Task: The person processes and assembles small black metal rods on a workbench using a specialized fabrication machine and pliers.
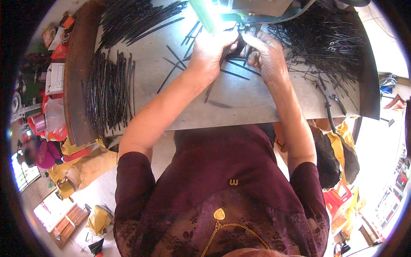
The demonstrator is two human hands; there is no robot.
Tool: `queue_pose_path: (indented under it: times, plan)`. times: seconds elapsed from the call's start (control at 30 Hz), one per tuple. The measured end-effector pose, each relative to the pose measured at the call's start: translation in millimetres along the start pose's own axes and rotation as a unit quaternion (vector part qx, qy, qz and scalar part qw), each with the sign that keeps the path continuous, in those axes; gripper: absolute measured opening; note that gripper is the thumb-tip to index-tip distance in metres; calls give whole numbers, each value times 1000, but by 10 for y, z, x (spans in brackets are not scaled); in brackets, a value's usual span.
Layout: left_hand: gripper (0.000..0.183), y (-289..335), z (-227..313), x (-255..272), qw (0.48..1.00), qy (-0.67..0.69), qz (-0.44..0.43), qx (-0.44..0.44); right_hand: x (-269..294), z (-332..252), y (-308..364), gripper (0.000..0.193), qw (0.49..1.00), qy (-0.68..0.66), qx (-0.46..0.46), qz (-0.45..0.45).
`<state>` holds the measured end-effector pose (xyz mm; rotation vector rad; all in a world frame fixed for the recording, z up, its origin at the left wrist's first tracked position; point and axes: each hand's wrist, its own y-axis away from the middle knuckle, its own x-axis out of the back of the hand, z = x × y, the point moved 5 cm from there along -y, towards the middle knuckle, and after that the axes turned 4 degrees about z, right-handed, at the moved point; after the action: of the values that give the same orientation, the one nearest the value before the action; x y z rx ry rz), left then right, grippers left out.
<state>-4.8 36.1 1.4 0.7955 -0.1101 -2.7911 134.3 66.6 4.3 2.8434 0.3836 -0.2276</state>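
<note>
Under the machine (257, 6), the left hand (210, 49) and right hand (266, 53) pinch one thin black rod (233, 55) together. Loose rods (109, 90) lie on the grey table (239, 103).

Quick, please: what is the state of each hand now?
Left hand: closed on thin black strips.
Right hand: closed, pinching the same strips beside the machine.

Person seen from above. Dark maroon top (214, 171) with short sleeves ending above the elbow; the left sleeve (132, 180) and right sleeve (310, 184) fit loosely. The lower chest panel is a lace fabric with a floral pattern. A small gold pin (233, 182) sits at mid-chest. A gold chain (239, 233) carries a leaf-shaped gold pendant (219, 213). Forearms are bare.
</note>
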Motion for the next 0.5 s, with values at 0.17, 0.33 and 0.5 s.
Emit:
queue_pose_path:
  times: [0.17, 0.33, 0.5]
  plan:
    - [23, -59, -15, 7, 999, -3, -29, -27, -33, -95, 75, 20, 998, 46, 40, 19]
    - [24, -55, -23, 12, 1000, 16, -23, -6, -47, -110, 104, 19, 998, 34, 45, 34]
    - [24, -102, -44, 68, 999, 22, -35, -11, -73, -125, 124, 20, 997, 34, 51, 36]
